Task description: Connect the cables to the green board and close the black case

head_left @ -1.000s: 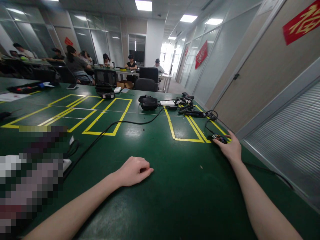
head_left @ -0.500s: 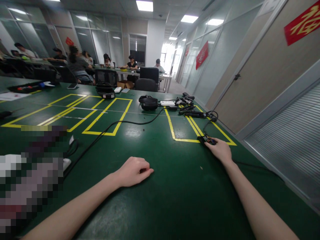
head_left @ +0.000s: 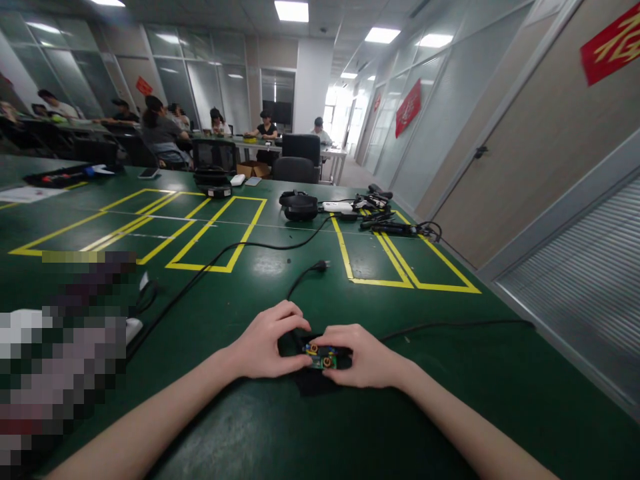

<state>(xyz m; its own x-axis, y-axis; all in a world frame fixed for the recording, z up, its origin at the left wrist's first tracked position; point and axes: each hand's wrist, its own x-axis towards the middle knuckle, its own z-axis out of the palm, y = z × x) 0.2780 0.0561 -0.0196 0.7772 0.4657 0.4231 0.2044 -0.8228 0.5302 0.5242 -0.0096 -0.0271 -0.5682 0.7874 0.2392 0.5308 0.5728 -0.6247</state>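
A small green circuit board (head_left: 320, 359) with copper coils sits in what looks like an opened black power adapter casing, just above the green table. My left hand (head_left: 267, 341) grips its left end between thumb and fingers. From the other side my right hand (head_left: 370, 357) pinches the right end, fingers closed along its edges. Much of the casing is hidden behind my fingers. A short black cord with a plug (head_left: 323, 265) runs up from behind my left fingertips. Another black cord (head_left: 450, 325) leads away rightward from behind my right hand.
Yellow tape (head_left: 383, 282) marks rectangles on the green table (head_left: 400, 433). Black headphones (head_left: 300, 207) and a heap of cables and adapters (head_left: 380, 217) lie farther back. A long black cable (head_left: 240, 245) crosses the left side. Several people sit at tables beyond.
My right hand has brought the circuit board from the taped area at right to the front middle. My left hand has opened from its loose curl and taken hold of the board's left end.
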